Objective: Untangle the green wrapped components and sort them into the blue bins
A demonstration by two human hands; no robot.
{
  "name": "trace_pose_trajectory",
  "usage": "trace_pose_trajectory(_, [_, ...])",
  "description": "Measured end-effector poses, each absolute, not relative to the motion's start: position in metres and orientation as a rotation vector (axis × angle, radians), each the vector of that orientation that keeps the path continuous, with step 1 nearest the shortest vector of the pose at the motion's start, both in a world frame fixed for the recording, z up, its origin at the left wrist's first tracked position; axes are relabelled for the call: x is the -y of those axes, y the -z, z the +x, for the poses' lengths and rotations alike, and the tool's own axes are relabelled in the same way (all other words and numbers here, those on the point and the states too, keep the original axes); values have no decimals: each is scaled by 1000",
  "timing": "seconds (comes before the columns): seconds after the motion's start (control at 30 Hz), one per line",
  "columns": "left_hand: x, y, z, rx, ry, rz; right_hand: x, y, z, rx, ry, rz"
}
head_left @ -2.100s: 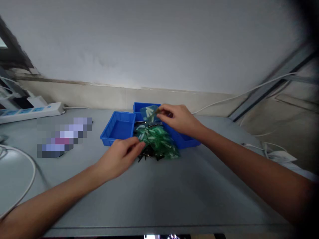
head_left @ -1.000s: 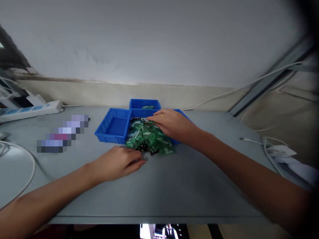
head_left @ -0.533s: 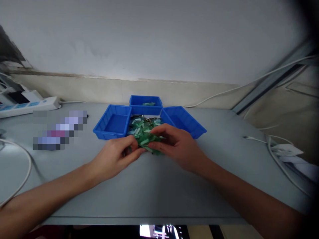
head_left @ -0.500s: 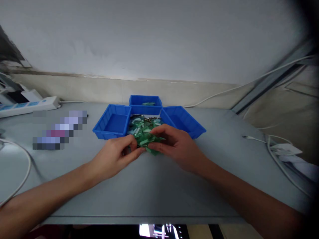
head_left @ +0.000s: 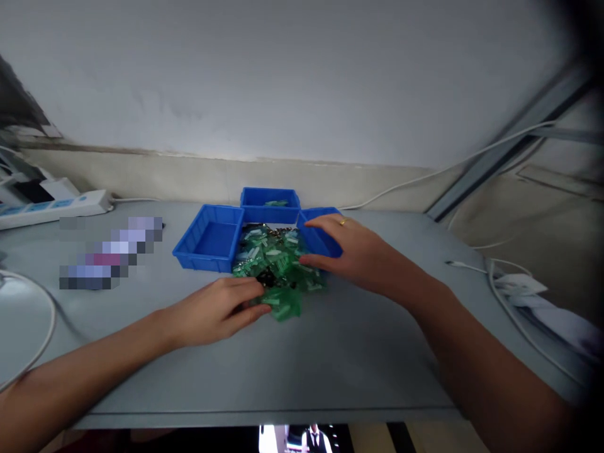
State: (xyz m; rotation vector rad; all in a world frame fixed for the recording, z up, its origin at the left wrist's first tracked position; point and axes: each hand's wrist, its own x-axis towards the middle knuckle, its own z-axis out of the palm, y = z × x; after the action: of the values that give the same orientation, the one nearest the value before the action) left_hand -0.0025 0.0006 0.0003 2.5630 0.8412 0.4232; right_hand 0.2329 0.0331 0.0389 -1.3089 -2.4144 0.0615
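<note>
A pile of small green translucent packets (head_left: 274, 255) lies between the blue bins, with dark, shiny bits among them. My left hand (head_left: 226, 308) is at the near left of the pile, its thumb and fingers closed on the edge of a green packet (head_left: 284, 305) lying in front. My right hand (head_left: 358, 251), with a ring on one finger, is over the right side of the pile, thumb and fingers apart and nothing visible between them. It partly hides the right blue bin (head_left: 321, 220).
The left blue bin (head_left: 182, 255) shows a bare floor. Some green pieces (head_left: 276, 203) lie in the back blue bin (head_left: 271, 214). A blurred-out object (head_left: 113, 251) and a white power strip (head_left: 70, 204) are on the left; white cables (head_left: 509, 308) lie right. A lit screen (head_left: 297, 438) shows below the table edge.
My right hand has moved back and to the right, its fingers opening off the packets. My left hand stays near the front with a green packet, which now lies flatter and nearer. The view has shifted slightly.
</note>
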Motion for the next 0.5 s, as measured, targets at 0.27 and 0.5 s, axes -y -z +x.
trace_pose_trajectory(0.27, [-2,3,-2,-837,-372,2581,-32,-5,227,2640,-32,-1394])
trace_pose_trajectory(0.5, [-4,4,-2,-818,-388,2584,-26,-14,231,2722,-148,-1310])
